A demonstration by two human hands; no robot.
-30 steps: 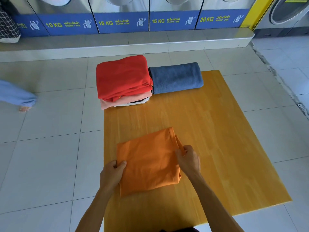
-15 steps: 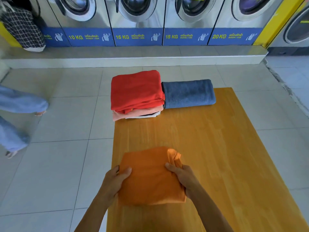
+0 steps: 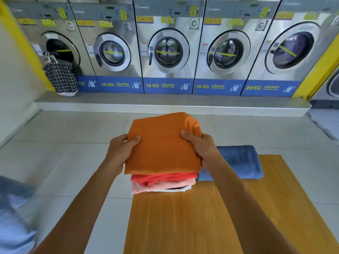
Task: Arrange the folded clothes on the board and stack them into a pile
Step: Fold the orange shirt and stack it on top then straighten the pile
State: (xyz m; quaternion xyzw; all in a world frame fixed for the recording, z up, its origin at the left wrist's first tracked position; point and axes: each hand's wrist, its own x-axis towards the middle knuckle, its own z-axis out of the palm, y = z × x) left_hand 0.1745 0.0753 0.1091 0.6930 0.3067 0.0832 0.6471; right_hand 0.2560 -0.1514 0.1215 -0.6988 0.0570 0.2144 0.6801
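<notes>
Orange folded garment (image 3: 163, 143), which we pinch at both sides with our left hand (image 3: 120, 150) and right hand (image 3: 200, 147) fingers, hovers over the pile (image 3: 161, 182), needing squared lowering.

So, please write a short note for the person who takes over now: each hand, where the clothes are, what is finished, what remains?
Left hand: grips the left edge of the folded orange garment.
Right hand: grips its right edge.
The orange garment is above the pile (red on top, pink and white under it) at the far left corner of the wooden board. Whether it already touches the pile, I cannot tell.
The folded blue towel lies beside the pile, on its right.
Done: orange garment folded and brought to the pile.
Left: set it down squarely, let go, then stack the blue towel.
</notes>
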